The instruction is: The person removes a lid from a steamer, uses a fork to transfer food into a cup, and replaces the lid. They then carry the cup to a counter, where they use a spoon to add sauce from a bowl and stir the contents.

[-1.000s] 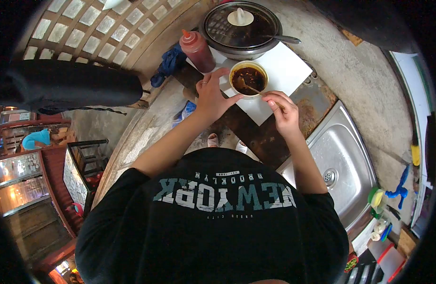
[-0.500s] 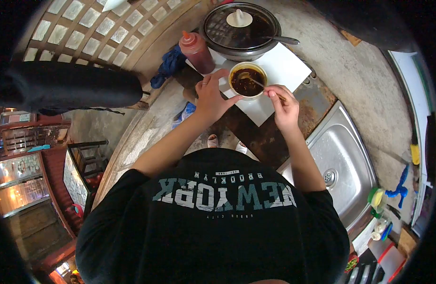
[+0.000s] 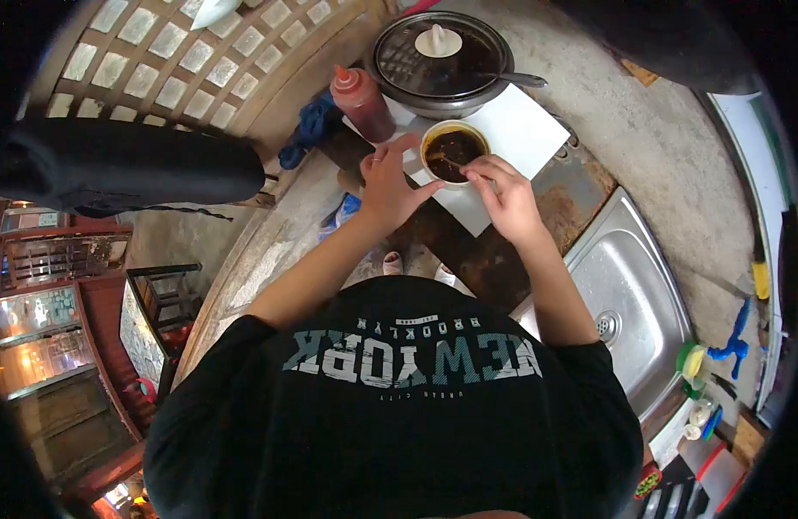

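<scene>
A pale bowl [image 3: 429, 176] of dark sauce stands on a white board [image 3: 529, 130]. My right hand [image 3: 503, 192] pinches the handle of a spoon [image 3: 449, 161], whose tip is down in the sauce. My left hand [image 3: 394, 189] is at the bowl's left side, thumb and fingers spread around it, with a ring on one finger. Just beyond the left hand stands a squeeze bottle [image 3: 363, 104] of red sauce. Behind the bowl is a large pot with a glass lid [image 3: 399, 60], and a metal utensil [image 3: 524, 80] sticks out at its right.
A steel sink [image 3: 628, 294] lies to the right, with a sponge [image 3: 693, 361] and small bottles by its edge. Dark blue cloth [image 3: 312, 125] is left of the bottle. A black padded roll [image 3: 148, 164] juts in from the left.
My right hand has moved left and closer over the bowl. The spoon has shifted in the sauce, its bowl end now lower and hidden. My left hand stays beside the bowl.
</scene>
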### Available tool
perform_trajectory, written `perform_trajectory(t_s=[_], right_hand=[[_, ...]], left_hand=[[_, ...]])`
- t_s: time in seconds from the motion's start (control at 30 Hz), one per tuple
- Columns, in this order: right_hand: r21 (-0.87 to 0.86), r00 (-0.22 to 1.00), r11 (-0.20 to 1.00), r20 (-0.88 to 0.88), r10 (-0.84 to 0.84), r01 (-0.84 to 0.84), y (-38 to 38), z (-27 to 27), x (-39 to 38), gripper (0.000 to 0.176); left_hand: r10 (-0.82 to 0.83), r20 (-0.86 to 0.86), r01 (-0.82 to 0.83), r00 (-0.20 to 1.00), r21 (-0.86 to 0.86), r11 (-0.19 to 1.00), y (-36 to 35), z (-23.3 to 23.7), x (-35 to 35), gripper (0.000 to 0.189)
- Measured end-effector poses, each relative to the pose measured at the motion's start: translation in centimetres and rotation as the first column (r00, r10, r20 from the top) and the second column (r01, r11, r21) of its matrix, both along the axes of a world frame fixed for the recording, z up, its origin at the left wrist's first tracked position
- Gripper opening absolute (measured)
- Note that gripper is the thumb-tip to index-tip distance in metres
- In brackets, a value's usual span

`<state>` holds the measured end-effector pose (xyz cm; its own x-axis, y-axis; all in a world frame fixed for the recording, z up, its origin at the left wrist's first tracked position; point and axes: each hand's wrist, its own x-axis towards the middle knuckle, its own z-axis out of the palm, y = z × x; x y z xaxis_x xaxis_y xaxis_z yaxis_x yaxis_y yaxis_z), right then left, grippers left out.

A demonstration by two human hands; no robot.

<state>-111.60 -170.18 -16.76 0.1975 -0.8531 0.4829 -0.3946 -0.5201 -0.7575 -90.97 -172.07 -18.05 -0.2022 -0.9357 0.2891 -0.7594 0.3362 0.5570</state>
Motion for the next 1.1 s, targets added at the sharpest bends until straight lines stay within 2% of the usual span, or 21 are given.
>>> perform_trajectory(t_s=[0.1,0.2,0.3,0.4,0.5,0.53,0.63,0.73,0.83,0.9,1.0,1.1], right_hand=[[0.010,1.000,1.000,0.008,0.028,-0.028,-0.1,0.1,-0.7,0.009],[0.008,0.999,0.999,0.015,-0.045,0.045,-0.6,0.8,-0.3,0.009],[0.012,0.999,0.999,-0.012,0.031,-0.031,-0.7,0.8,-0.1,0.009],[0.086,0.994,0.993,-0.065,0.087,-0.082,-0.5,1.2,-1.0,0.009],[0.137,0.999,0.990,-0.024,0.040,-0.036,-1.2,2.0,-1.5,0.010],[0.150,1.000,0.988,-0.006,-0.027,0.028,-1.5,2.0,-1.1,0.011],[0.089,0.995,0.991,-0.005,-0.102,0.102,-2.6,1.5,0.2,0.012],[0.121,0.999,0.992,-0.031,-0.044,0.047,-2.5,2.0,1.1,0.012],[0.153,0.990,0.983,-0.089,0.113,-0.099,-2.4,1.9,0.2,0.012],[0.169,0.988,0.979,-0.090,0.127,-0.111,-2.4,2.3,-0.3,0.012],[0.185,0.979,0.979,-0.164,0.121,-0.090,-2.9,3.1,0.2,0.012],[0.188,0.949,0.982,-0.307,0.071,-0.013,-4.0,3.8,1.2,0.014]], left_hand=[[0.000,-0.010,0.000,1.000,-0.017,1.000,0.0,-0.2,0.1,0.073],[0.000,0.010,0.000,1.000,-0.028,1.000,0.1,-0.2,0.0,0.073],[-0.010,-0.006,0.010,1.000,-0.034,0.999,0.0,-0.2,0.1,0.072],[0.003,-0.001,-0.003,1.000,-0.016,1.000,0.0,-0.3,0.2,0.072],[-0.019,-0.012,0.018,1.000,-0.047,0.999,0.1,-0.2,0.2,0.071],[-0.022,-0.006,0.022,1.000,-0.045,0.999,0.1,-0.1,0.3,0.071],[-0.035,-0.014,0.034,0.999,-0.038,0.999,0.1,0.3,0.5,0.070],[-0.051,-0.048,0.049,0.998,-0.040,0.998,0.2,0.6,1.0,0.066],[-0.060,-0.053,0.056,0.997,-0.065,0.996,0.5,0.5,2.2,0.057],[-0.069,-0.081,0.063,0.994,-0.069,0.996,0.7,0.5,3.4,0.050],[-0.061,-0.123,0.050,0.991,-0.085,0.995,1.2,0.5,4.8,0.041],[-0.115,-0.211,0.110,0.971,-0.036,0.993,1.3,-0.2,6.2,0.043]])
